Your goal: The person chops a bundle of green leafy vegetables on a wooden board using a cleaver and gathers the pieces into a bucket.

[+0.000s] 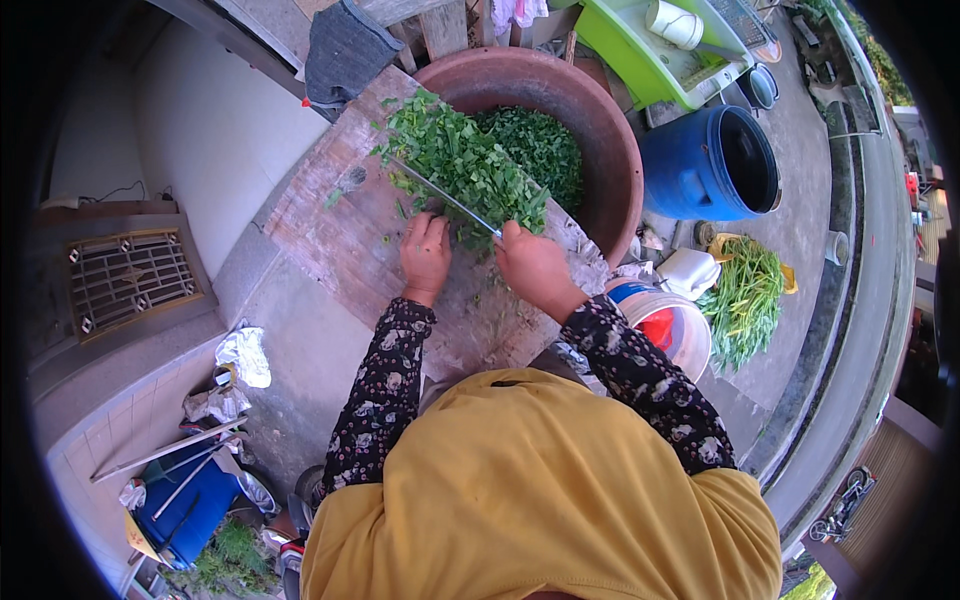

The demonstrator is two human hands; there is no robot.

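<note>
My right hand (534, 262) grips the handle of a knife (442, 193), its thin blade slanting up to the left along the near side of a heap of chopped leafy greens (465, 150). The greens lie on a worn wooden board (330, 247) at the rim of a large reddish-brown tub (611, 135). More chopped greens (536, 150), darker in tone, fill the tub's bottom. My left hand (425, 251) is on the board just below the blade, fingers bent down; whether they hold anything is hidden.
A dark grey cloth (349, 52) hangs at the board's far left corner. Right of the tub stand a blue barrel (686, 165) and a lime-green plastic basin (637, 64). Near my right forearm are a white bucket (694, 330) and a pile of uncut greens (746, 300).
</note>
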